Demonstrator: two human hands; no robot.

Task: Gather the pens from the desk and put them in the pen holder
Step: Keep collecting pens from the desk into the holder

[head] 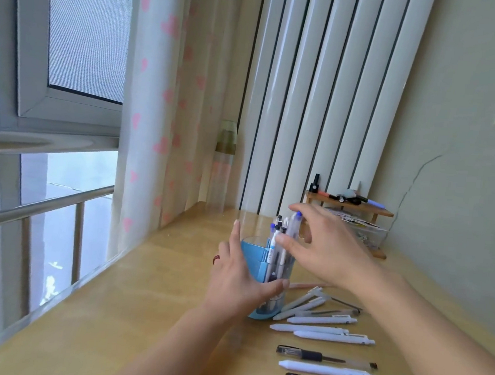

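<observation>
- Loose pens (323, 369), nearest lot: white and black barrels lying side by side on the counter (112, 310), at the person's right. Judged light, stiff and smooth, apt to roll; best taken at mid-barrel, several at a time.
- Loose pens, middle lot (322, 331): white retractables fanned out just beside the holder's base, a thin pink one behind them. Same handling; the clips would give the fingers some purchase.
- Pen holder (262, 280): blue body with a clear section, standing on the counter between the two hands. Judged light plastic, easily tipped when pens drop in, so worth steadying low on its wall.
- Left hand (239, 278): set against the holder's left side, thumb wrapped across the clear front, index finger straight up beside the rim; it grips the holder.
- Pens already stowed (277, 249): a cluster standing upright in the clear section, blue and dark caps uppermost.
- Right hand (321, 249): hovers at the tops of the stowed pens, forearm reaching in from the right, fingers spread and lightly bent; a blue-capped pen (296, 220) stands between index finger and thumb, though whether it is pinched cannot be told.
- Wooden shelf (354, 207), farthest: small bottle and oddments on top.
</observation>
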